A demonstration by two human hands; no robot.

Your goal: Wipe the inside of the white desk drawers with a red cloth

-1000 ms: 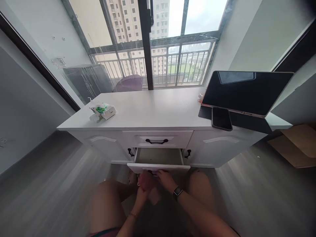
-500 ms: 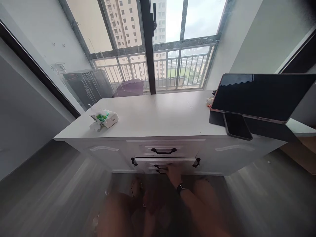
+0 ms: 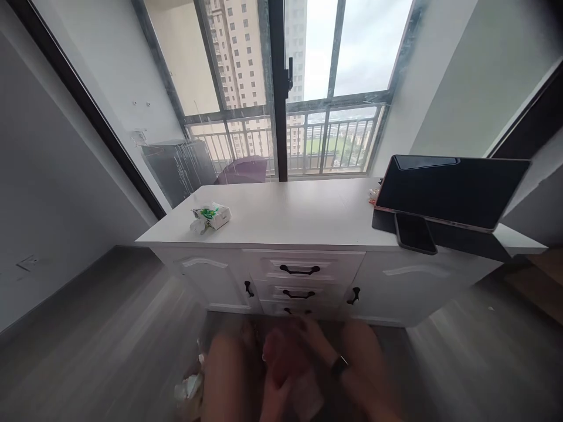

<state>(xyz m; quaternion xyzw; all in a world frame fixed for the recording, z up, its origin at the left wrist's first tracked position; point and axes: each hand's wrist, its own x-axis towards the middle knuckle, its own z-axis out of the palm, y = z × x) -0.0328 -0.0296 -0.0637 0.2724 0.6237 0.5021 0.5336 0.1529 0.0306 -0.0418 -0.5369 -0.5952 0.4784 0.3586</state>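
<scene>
White cabinet in front of me, with a column of drawers between two doors. The middle drawer sits flush, its black handle free of my hands. Low in the view, my right hand, a dark watch on its wrist, is just below the bottom drawer handle; blur hides its fingers. My left hand is between my knees, closed around a dim reddish, soft-looking thing whose kind I cannot make out. A pale patch shows beside it.
On the cabinet top lie a tissue pack at left and a phone before a propped tablet at right. Crumpled white stuff is on the floor by my left leg. Behind stands a glass door.
The middle drawer, slightly out before with my right hand at its handle, is now shut. My right hand has let go and come down toward the reddish thing. The view has shifted.
</scene>
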